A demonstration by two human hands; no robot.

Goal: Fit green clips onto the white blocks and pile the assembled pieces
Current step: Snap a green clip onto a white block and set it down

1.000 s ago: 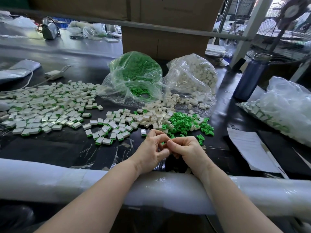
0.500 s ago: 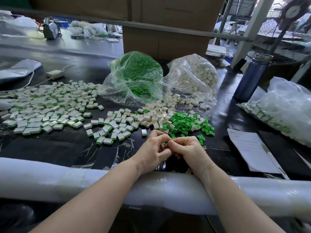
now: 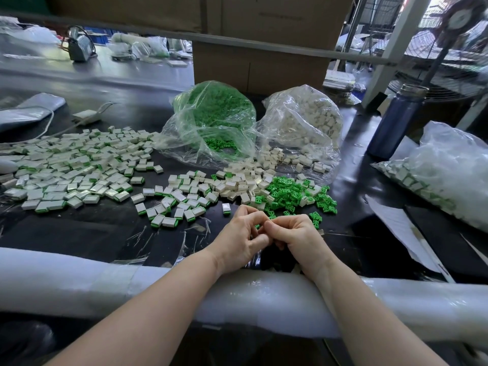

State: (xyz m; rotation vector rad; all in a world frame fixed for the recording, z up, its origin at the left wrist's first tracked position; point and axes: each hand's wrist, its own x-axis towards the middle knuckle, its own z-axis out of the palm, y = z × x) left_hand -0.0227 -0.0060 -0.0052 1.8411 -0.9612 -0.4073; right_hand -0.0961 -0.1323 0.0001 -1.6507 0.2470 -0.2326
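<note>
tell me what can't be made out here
Head view only:
- What the left hand and right hand pinch: curled fingers hide all but a green sliver.
- Print on the paper sheet: too small.
- Far bench items: blurred.
- Bagged pieces at right: cut off by the edge.

The table [image 3: 111, 233] is glossy black. On its left lies a spread of assembled pieces [image 3: 71, 167], white with bright green edges. Right of centre, loose green clips [image 3: 290, 192] mix with off-white blocks [image 3: 245, 180]. Behind them stand two clear bags, one filled with green [image 3: 214, 112], one with cream white [image 3: 309, 120]. A dark blue bottle [image 3: 396, 120] with what looks like a silver cap stands far right. The near table edge wears translucent white padding [image 3: 79, 281]. The boxes [image 3: 258, 59] behind are plain brown cardboard.
</note>
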